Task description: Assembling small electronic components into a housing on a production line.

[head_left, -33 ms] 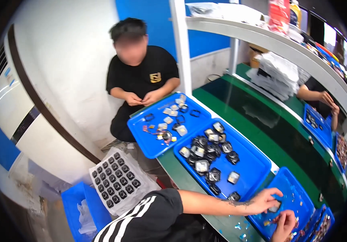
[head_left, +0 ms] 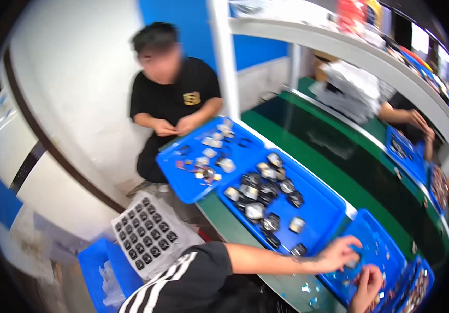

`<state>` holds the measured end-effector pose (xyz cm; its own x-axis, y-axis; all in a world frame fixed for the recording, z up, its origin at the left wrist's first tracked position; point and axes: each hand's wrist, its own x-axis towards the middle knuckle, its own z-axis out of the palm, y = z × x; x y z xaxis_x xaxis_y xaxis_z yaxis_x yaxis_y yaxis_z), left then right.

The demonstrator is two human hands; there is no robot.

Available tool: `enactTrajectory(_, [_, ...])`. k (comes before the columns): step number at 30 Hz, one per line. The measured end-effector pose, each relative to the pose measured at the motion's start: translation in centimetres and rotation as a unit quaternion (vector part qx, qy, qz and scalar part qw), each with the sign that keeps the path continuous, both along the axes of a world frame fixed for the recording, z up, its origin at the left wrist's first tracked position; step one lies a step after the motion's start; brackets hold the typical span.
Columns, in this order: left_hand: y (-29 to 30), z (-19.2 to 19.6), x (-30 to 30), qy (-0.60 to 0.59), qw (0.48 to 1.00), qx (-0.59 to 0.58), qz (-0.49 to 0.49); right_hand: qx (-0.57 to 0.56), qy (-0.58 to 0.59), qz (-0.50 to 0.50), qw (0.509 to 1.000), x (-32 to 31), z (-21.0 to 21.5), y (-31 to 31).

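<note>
My left hand [head_left: 339, 254] reaches over a blue tray [head_left: 363, 229] at the lower right. Its curled fingers and thumb grip a small square part [head_left: 353, 259] with a pale face and dark edge; blur hides its details. Close beside it, nearer the lower edge, my right hand [head_left: 369, 286] is closed in a pinch, and whatever lies between its fingertips is too small to make out. Bits of blue film and small pieces are scattered in that tray. To its left, a larger blue tray [head_left: 321, 208] holds several black square parts [head_left: 271, 221], some with pale faces.
Farther left, another blue tray [head_left: 182, 188] has loose parts and wires. A co-worker [head_left: 175, 94] sits behind it. Rows of black parts lie on a white sheet [head_left: 169, 250] above a blue bin [head_left: 91, 266]. A green belt [head_left: 287, 120] runs under a white shelf [head_left: 308, 28].
The scene has shifted slightly left and blurred as my view moves. Both hands stay over the same tray, with their grips much the same.
</note>
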<state>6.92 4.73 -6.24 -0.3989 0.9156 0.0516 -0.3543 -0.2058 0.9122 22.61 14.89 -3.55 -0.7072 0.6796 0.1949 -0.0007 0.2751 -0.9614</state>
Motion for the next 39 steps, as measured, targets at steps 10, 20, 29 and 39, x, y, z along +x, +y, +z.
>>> enactTrajectory(10, [-2.2, 2.6, -1.7, -0.012, 0.999, 0.022, -0.038, 0.076, -0.092, -0.009, 0.993, -3.0, 4.1, -2.1])
enactTrajectory(20, [-2.5, 3.0, -0.3, 0.01, 0.998, -0.002, -0.054, 0.104, -0.051, -0.048, 0.992, -3.0, 5.1, -2.8])
enactTrajectory(29, [-2.4, 2.6, -0.7, 0.04, 0.998, 0.018, -0.047, 0.131, -0.065, -0.051, 0.988, -3.2, 5.0, -2.7])
enactTrajectory(39, [-2.5, 2.1, -0.6, 0.055, 0.994, 0.017, -0.092, 0.23, -0.127, -0.026, 0.965, -2.8, 5.3, -2.1])
